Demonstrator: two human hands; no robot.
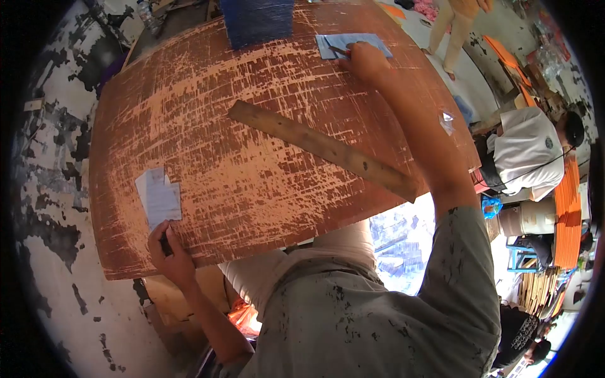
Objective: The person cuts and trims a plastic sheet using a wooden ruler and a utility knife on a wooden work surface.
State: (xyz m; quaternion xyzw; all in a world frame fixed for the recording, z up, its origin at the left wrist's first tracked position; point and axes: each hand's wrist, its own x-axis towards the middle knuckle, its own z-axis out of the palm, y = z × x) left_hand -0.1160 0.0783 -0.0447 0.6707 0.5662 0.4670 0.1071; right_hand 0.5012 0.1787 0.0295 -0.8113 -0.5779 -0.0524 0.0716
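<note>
My left hand [170,252] is at the near left of the scratched brown board [252,183], thumb and finger pinched on the lower edge of light grey-blue pieces [162,200] that overlap each other. At the far right of the board, my right hand [365,61] is closed around a small dark tool [338,49], whose thin end points left over a light blue stack [376,43]. Between the hands a long flat wooden strip [328,148] lies diagonally, touched by neither hand.
A dark blue block [258,22] stands at the board's far edge. A small shiny scrap [447,123] lies near the right edge. Beyond it are a person in a white shirt [528,151], a standing person in light trousers [452,34] and orange stacked sheets [567,220].
</note>
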